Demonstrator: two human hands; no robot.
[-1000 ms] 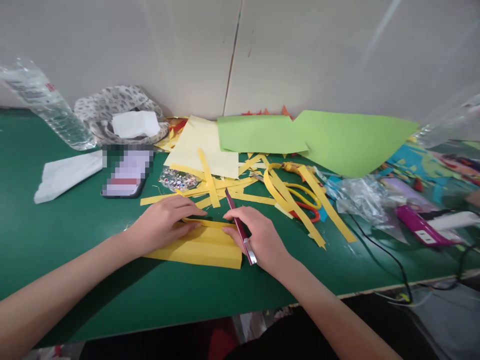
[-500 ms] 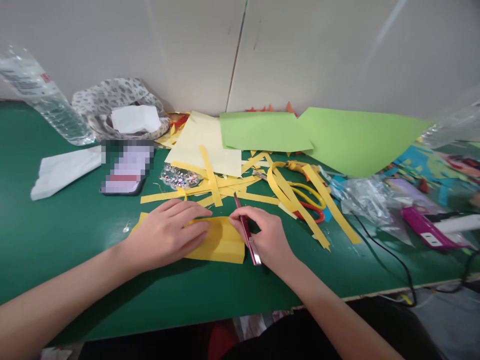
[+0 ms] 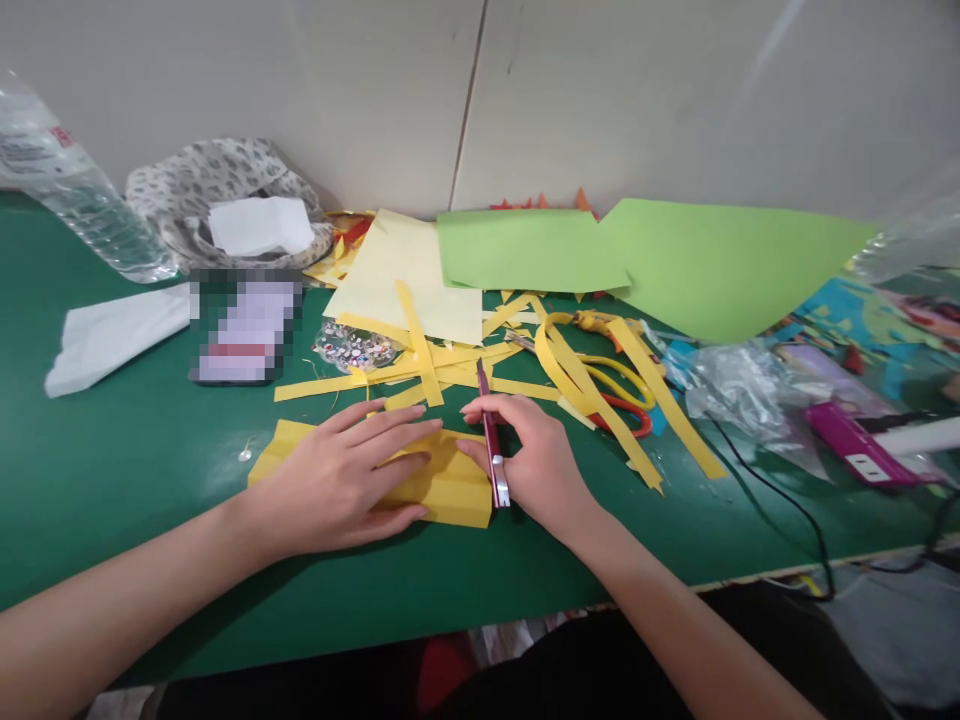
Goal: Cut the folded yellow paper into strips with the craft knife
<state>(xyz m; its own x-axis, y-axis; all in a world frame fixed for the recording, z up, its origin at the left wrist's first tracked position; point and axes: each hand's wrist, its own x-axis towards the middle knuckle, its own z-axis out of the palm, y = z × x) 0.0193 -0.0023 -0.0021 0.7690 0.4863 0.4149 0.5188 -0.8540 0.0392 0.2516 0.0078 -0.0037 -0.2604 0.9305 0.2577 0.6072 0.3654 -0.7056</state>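
Green table [image 3: 135, 470]: work surface, littered with yellow strips [image 3: 420, 370].
Folded yellow paper [image 3: 450, 485]: near edge, centre; light, thin, likely slides and creases easily; best pinned flat from above.
Left hand [image 3: 352, 480]: fingers spread, pressing paper flat.
Right hand [image 3: 536, 465]: closed around red craft knife [image 3: 491, 450], just beside paper's right edge.

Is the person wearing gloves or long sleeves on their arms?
No. Both the left hand and the right hand are bare, with no gloves, rings, watch or bracelet in view. Both forearms are uncovered up to the picture's edge, so no sleeves show.
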